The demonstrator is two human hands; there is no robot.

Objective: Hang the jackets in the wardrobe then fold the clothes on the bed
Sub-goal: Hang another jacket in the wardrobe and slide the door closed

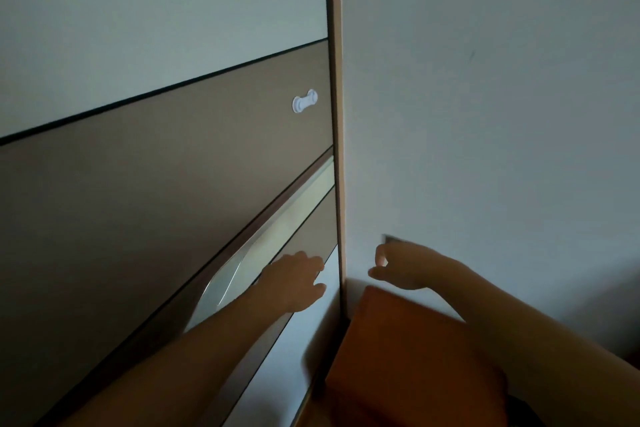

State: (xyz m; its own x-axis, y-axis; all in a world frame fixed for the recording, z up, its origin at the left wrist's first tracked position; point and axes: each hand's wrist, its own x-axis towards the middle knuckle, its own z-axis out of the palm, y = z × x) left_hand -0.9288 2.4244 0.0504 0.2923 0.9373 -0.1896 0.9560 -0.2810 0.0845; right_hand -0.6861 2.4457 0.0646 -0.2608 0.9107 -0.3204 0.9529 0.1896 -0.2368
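Two hands, head view: left hand [294, 282] at 6 o'clock, fingers straight, lay against wardrobe door [138, 191] filling 9 o'clock side; right hand [401, 265] at 5 o'clock, fingers loosely curled, gripped nothing, above orange object [415, 364].

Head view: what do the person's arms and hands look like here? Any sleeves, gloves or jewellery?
The left hand and the right hand are bare, without gloves. The left forearm and the right forearm are uncovered as far as the frame's edge, so no sleeve shows. No watch, bracelet or ring is visible, though the picture is dim and slightly blurred.
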